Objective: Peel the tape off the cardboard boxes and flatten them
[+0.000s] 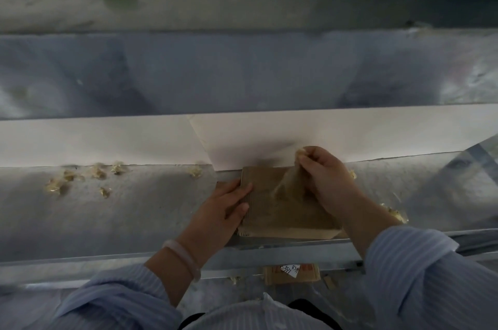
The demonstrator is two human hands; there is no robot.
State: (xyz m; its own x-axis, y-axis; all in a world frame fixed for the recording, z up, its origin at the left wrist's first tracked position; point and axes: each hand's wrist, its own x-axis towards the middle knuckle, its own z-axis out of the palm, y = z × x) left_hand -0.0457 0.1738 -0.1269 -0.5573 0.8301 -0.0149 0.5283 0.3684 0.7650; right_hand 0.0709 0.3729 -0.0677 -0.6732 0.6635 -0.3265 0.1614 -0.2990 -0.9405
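Striped sleeves (431, 275) frame the near edge; between them the cardboard box (291, 216) lies low on the metal bench (134, 222), seemingly already collapsed. The right hand (323, 176) pinches a strip of tape (283, 184) pulled up from the top face, its lower end not yet free. The left hand (229, 205) grips the box's left edge, steadying it. Crumpled tape scraps (80, 178) on the bench suggest much peeling is done. A labelled cardboard piece (292, 273) lies below.
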